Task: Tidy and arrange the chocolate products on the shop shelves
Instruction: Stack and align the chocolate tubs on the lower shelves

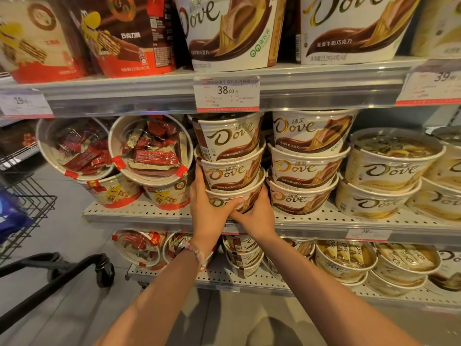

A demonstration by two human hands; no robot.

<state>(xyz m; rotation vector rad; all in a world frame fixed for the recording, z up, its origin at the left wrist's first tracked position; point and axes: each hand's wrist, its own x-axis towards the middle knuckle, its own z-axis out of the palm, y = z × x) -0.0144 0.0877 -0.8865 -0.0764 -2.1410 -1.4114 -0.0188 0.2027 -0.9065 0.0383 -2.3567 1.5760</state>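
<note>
A stack of three white-and-brown Dove tubs (230, 158) stands on the middle shelf (149, 213). My left hand (208, 203) grips the left side of the bottom tub (243, 199), its fingers reaching up along the middle tub and its thumb across the front. My right hand (257, 213) holds the same bottom tub from the right and below. A second stack of three Dove tubs (306, 161) stands just to the right, close to the first.
Red wafer tubs (149, 151) lie tilted to the left, cream Dove tubs (389, 168) at the right. Larger tubs fill the top shelf; a 38.00 price tag (226, 94) hangs on its edge. More tubs sit on the bottom shelf. A wire trolley (27, 213) stands at left.
</note>
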